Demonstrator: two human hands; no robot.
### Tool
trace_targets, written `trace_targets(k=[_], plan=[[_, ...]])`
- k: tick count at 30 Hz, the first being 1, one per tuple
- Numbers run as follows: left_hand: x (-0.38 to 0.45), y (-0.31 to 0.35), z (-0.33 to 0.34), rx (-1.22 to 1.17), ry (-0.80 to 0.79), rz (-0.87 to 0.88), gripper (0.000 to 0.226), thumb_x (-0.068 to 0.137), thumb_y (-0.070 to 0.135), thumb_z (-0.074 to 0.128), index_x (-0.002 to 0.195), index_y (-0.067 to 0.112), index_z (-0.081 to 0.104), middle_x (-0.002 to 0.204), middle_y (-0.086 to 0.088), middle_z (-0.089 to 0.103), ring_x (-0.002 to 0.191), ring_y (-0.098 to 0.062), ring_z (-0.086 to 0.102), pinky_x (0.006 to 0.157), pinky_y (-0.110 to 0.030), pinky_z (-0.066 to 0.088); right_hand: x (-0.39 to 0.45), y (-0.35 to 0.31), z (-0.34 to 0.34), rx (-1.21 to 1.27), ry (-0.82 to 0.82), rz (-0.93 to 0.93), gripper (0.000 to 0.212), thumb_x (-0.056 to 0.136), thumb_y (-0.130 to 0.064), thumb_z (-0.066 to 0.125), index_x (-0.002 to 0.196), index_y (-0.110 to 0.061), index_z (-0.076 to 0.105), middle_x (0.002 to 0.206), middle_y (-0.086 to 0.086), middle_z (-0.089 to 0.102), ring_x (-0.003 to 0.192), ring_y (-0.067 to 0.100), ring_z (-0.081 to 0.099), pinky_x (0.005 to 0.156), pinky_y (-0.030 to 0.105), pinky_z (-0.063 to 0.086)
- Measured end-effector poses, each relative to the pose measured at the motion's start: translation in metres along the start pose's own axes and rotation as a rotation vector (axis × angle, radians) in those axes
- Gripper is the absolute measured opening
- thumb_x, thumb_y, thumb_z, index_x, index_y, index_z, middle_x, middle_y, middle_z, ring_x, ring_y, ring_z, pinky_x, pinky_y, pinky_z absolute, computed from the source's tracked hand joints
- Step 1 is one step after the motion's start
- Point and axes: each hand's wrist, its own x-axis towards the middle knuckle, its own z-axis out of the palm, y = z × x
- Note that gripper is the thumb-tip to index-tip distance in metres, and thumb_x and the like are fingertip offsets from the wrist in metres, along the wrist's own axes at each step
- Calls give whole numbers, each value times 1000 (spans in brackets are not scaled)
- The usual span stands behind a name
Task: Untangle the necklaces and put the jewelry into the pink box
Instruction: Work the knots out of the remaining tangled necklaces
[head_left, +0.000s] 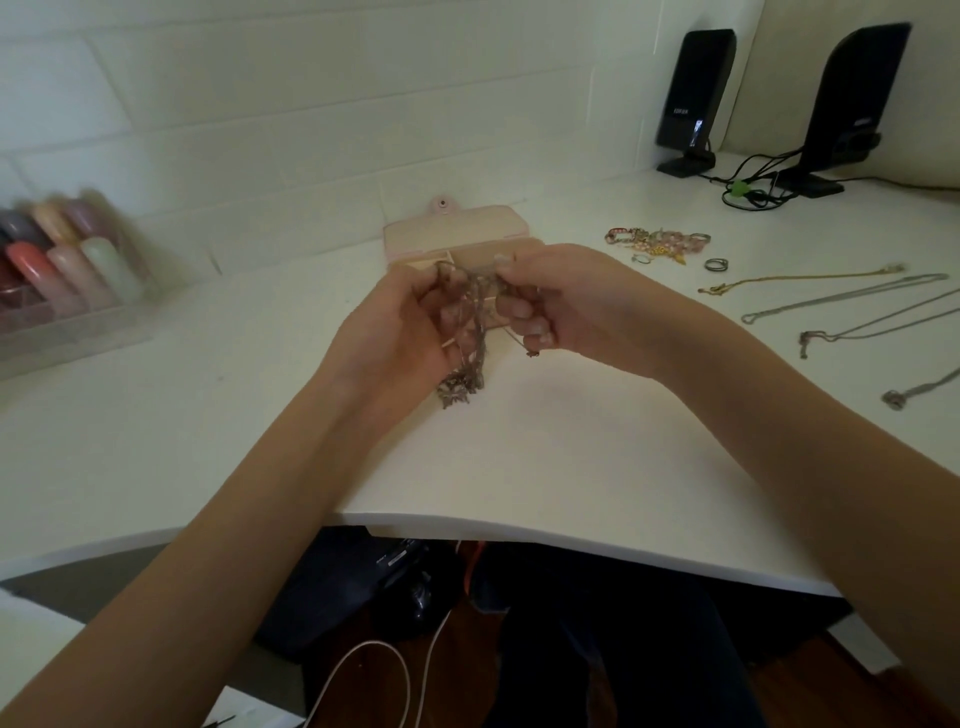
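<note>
In front of the open pink box (457, 236), left hand (400, 332) and right hand (566, 306) both pinch the tangled necklaces (470, 322), while several freed chains (841, 306) lie right of it, unboxed.

Both hands, the left hand (402, 325) and right hand (569, 306), are covering most of the open pink box (462, 234), hiding its compartments. The tangle (470, 322) of chains between the fingers is blurring, its separate strands impossible to count. At left, a tray of bottles (62, 270) is smearing with motion. At right, a necklace (919, 389) is running off the frame's edge.
</note>
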Motion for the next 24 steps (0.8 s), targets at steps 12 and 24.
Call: trace_targets(k=[12, 24], plan=[[1, -7, -1, 326, 0, 124, 12, 83, 5, 56, 89, 13, 63, 68, -3, 37, 45, -5, 30, 45, -18, 32, -3, 0, 2, 307, -77, 100, 17, 97, -27, 38, 85, -17, 45, 60, -6, 29, 53, 8, 26, 57, 24, 19], [-3, -10, -3, 562, 200, 440, 14, 88, 6, 64, 78, 15, 67, 55, -5, 41, 44, -6, 40, 47, -19, 44, -2, -3, 1, 145, 57, 89, 31, 98, -33, 46, 72, -17, 53, 57, -5, 24, 47, 7, 20, 57, 26, 13]])
